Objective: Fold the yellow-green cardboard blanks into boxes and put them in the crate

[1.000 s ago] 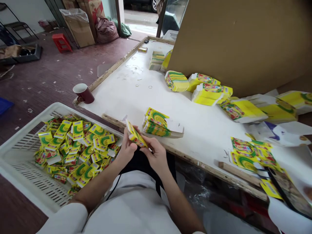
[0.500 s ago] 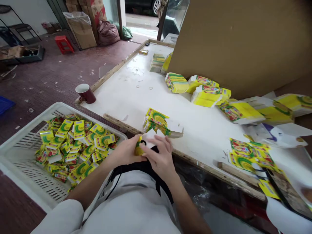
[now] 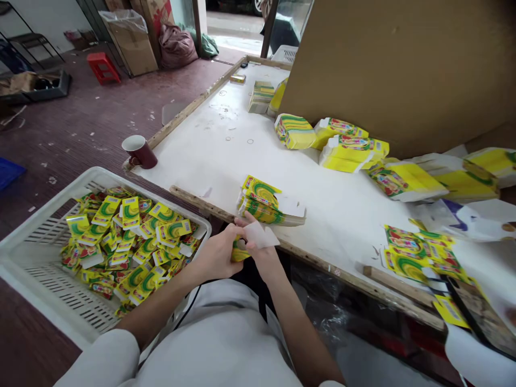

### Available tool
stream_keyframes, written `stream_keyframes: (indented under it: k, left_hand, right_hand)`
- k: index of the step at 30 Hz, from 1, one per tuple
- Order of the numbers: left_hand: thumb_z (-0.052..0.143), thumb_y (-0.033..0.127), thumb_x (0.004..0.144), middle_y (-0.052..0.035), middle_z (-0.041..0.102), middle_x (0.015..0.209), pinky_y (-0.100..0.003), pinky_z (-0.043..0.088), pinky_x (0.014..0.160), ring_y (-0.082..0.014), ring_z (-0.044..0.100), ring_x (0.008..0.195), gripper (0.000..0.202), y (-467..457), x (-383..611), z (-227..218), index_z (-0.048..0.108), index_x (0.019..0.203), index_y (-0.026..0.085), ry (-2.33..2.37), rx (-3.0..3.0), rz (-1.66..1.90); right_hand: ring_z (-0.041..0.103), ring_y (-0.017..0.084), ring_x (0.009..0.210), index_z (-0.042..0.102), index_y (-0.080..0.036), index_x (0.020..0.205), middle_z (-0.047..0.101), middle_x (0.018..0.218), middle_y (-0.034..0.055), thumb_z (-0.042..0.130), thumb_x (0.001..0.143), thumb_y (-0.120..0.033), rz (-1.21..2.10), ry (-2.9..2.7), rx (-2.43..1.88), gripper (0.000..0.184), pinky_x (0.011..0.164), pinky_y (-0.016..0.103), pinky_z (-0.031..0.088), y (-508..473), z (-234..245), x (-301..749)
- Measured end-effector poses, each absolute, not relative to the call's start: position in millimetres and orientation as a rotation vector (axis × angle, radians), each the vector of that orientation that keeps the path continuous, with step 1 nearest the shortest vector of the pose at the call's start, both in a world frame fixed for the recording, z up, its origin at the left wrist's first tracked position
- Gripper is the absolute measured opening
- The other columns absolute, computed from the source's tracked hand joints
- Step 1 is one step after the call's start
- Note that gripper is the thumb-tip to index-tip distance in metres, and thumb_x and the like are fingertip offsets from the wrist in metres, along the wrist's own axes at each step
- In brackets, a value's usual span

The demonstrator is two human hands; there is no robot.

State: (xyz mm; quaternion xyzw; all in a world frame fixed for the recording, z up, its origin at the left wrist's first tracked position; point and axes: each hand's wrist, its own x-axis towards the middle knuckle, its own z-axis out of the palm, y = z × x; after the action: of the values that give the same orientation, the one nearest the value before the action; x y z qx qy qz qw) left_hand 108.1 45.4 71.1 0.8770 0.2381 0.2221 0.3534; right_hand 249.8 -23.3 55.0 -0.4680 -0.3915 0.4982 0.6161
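Note:
My left hand is closed around a small yellow carton just off the table's front edge. My right hand grips the same carton from the other side, its fingers at the white flaps. Part of the carton is hidden by the fingers. Just beyond both hands, a stack of flattened yellow-green cartons lies on the white table. To the left stands a white plastic basket holding many small yellow cartons.
A maroon mug sits at the table's left corner. Bundles of yellow cartons line a large brown cardboard sheet. More flat printed cartons and a wooden strip lie at right. A red stool stands on the floor.
My right hand has turned and dropped lower on the carton, and the white flaps now point to the right. My left hand still holds the carton. The view has shifted slightly.

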Motion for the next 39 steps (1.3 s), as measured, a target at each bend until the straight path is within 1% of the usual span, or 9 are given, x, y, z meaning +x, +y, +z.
stream_keyframes:
  k: [3, 7, 11, 20, 23, 26, 31, 35, 39]
  left_hand:
    - [0.065, 0.017, 0.069, -0.0092, 0.053, 0.114, -0.036, 0.055, 0.08, -0.0232, 0.064, 0.096, 0.068, 51, 112, 68, 0.032, 0.128, 0.021, 0.602, 2.242, 0.626]
    - [0.067, 0.015, 0.069, -0.0144, 0.048, 0.122, -0.043, 0.052, 0.092, -0.0287, 0.056, 0.115, 0.067, 54, 115, 69, 0.034, 0.127, 0.018, 0.729, 2.322, 0.779]
    - [0.07, 0.017, 0.069, -0.0097, 0.061, 0.114, -0.045, 0.051, 0.093, -0.0286, 0.06, 0.108, 0.055, 56, 104, 79, 0.047, 0.119, 0.02, 0.892, 2.389, 0.653]
    - [0.075, 0.031, 0.072, -0.0069, 0.071, 0.112, -0.039, 0.053, 0.092, -0.0246, 0.068, 0.102, 0.05, 61, 98, 97, 0.058, 0.118, 0.021, 0.763, 2.419, 0.617]
    - [0.073, 0.028, 0.074, -0.0082, 0.069, 0.115, -0.04, 0.051, 0.095, -0.0256, 0.065, 0.106, 0.05, 62, 96, 103, 0.056, 0.121, 0.021, 0.848, 2.449, 0.653]
    - [0.071, 0.032, 0.076, -0.0087, 0.067, 0.115, -0.041, 0.049, 0.096, -0.0275, 0.063, 0.108, 0.049, 74, 69, 106, 0.056, 0.122, 0.021, 1.117, 2.448, 0.545]
    - [0.073, 0.049, 0.073, -0.023, 0.053, 0.137, -0.062, 0.036, 0.104, -0.0457, 0.048, 0.128, 0.079, 103, -3, 98, 0.045, 0.138, 0.013, 1.992, 2.345, 0.444]
    - [0.067, 0.054, 0.078, -0.0178, 0.063, 0.128, -0.055, 0.041, 0.106, -0.0378, 0.056, 0.123, 0.064, 102, -6, 86, 0.055, 0.128, 0.015, 1.641, 2.222, 0.491]
    - [0.068, 0.05, 0.081, -0.0109, 0.07, 0.117, -0.046, 0.048, 0.101, -0.0264, 0.066, 0.111, 0.054, 84, 46, 77, 0.059, 0.124, 0.02, 1.138, 1.976, 0.531]
  right_hand:
    - [0.04, 0.025, 0.145, 0.034, -0.033, 0.152, 0.039, 0.158, 0.0058, 0.058, 0.094, -0.044, 0.921, -1.274, -1.166, 0.064, 0.119, 0.044, 0.035, -27, 56, 250]
    - [0.05, 0.019, 0.138, 0.053, -0.036, 0.141, 0.048, 0.152, 0.0023, 0.041, 0.098, -0.016, 0.576, -1.366, -1.319, 0.048, 0.115, 0.038, 0.042, -26, 56, 253]
    - [0.045, 0.024, 0.141, 0.047, -0.031, 0.146, 0.042, 0.156, 0.0074, 0.055, 0.094, -0.02, 0.531, -1.416, -1.37, 0.054, 0.113, 0.042, 0.043, -26, 57, 263]
    - [0.056, 0.028, 0.131, 0.075, -0.024, 0.107, 0.053, 0.147, 0.0118, 0.067, 0.086, -0.022, 0.6, -1.701, -1.44, 0.022, 0.109, 0.044, 0.047, -32, 87, 284]
    - [0.053, 0.028, 0.134, 0.068, -0.024, 0.121, 0.053, 0.146, 0.0126, 0.067, 0.085, -0.021, 0.52, -1.551, -1.461, 0.036, 0.111, 0.044, 0.045, -26, 85, 268]
    - [0.053, 0.029, 0.133, 0.043, -0.024, 0.146, 0.053, 0.145, 0.0142, 0.069, 0.085, -0.028, 0.415, -1.471, -1.491, 0.066, 0.111, 0.044, 0.045, -17, 79, 267]
    - [0.057, 0.032, 0.12, 0.047, -0.019, 0.142, 0.063, 0.129, 0.0167, 0.061, 0.089, -0.035, 0.006, -1.285, -1.812, 0.057, 0.106, 0.055, 0.043, 7, 63, 317]
    - [0.06, 0.031, 0.097, 0.06, -0.016, 0.128, 0.069, 0.101, 0.0144, 0.055, 0.088, -0.02, 0.057, -1.416, -1.987, 0.04, 0.092, 0.052, 0.047, 23, 52, 341]
    - [0.057, 0.03, 0.098, 0.058, -0.018, 0.126, 0.064, 0.1, 0.0119, 0.06, 0.083, -0.019, -0.037, -1.38, -1.99, 0.043, 0.092, 0.051, 0.044, 17, 62, 333]
